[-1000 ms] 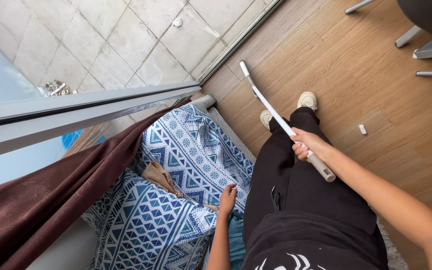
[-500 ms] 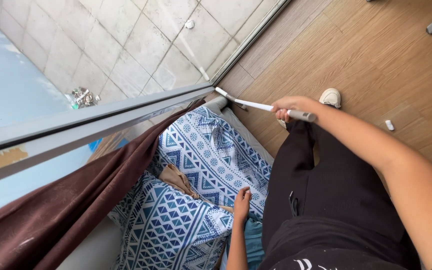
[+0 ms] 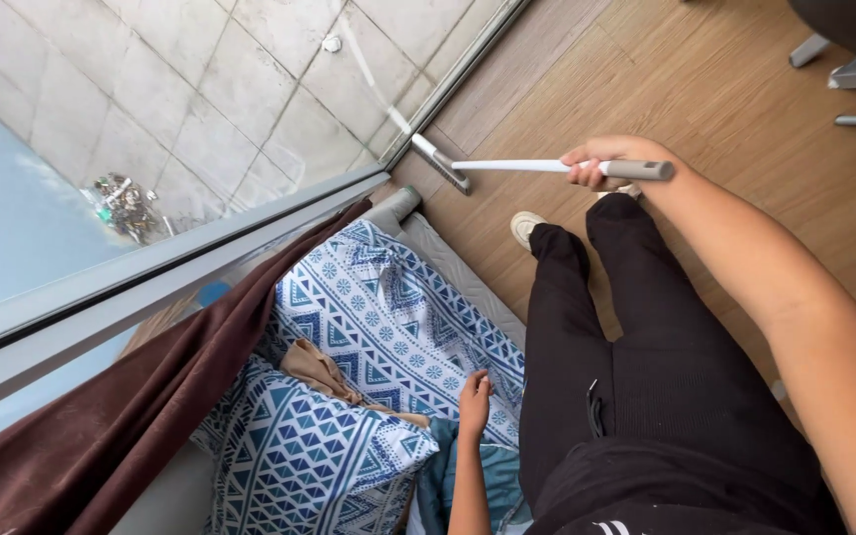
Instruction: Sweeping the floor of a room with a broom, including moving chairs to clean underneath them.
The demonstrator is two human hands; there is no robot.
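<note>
My right hand point(image 3: 606, 163) grips the grey end of a long white-handled window squeegee point(image 3: 527, 166). Its blade head point(image 3: 440, 161) presses against the lower part of the glass window pane point(image 3: 200, 89). My left hand point(image 3: 474, 399) rests with fingers apart on a blue and white patterned cover point(image 3: 388, 317) that lies over a mattress beside my legs. I stand in black trousers point(image 3: 636, 376) with a white shoe point(image 3: 525, 228) showing on the wooden floor point(image 3: 735, 89).
A dark brown curtain point(image 3: 121, 396) hangs along the grey window frame point(image 3: 170, 267) at the left. A tan cloth point(image 3: 319, 372) lies on the patterned cover. Grey chair legs point(image 3: 849, 79) stand at the top right. Outside the glass there are paving tiles and a small heap of debris point(image 3: 126, 203).
My right hand has swung the squeegee from pointing down at the floor up to horizontal, and its blade now meets the glass. My left hand stays on the cover.
</note>
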